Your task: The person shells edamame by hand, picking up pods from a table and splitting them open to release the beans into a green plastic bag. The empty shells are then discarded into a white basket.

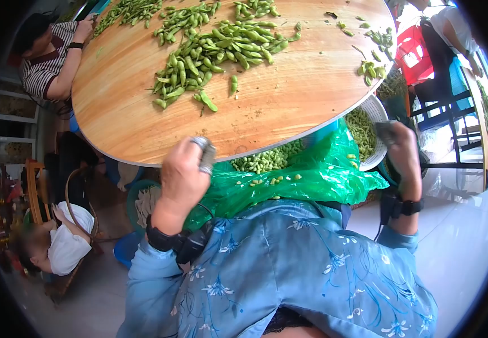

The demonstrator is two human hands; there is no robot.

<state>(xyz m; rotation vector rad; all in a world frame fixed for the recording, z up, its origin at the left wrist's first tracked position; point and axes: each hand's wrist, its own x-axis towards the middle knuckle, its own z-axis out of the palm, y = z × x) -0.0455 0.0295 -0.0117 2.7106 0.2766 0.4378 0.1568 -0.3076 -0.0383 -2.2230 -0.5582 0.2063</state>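
Observation:
My left hand [185, 174] is above the near left edge of the round wooden table [125, 101], its fingers curled and wrapped in grey coverings; whatever it holds is hidden. My right hand [402, 149] hangs beside the white basket [378, 107] at the right, also curled and blurred, with grey on the fingertips. Green pods [221, 50] lie heaped on the table. A green plastic sheet [322, 172] spreads over my lap with a few loose beans [275, 181] on it. Shelled beans [266, 160] show just under the table's edge.
At the upper left a person in a striped shirt [41, 70] reaches to the table. Another person in white [70, 239] sits at the lower left. A red chair [414, 55] and a dark rack [452, 121] stand at the right. A bowl [134, 205] is left of my knees.

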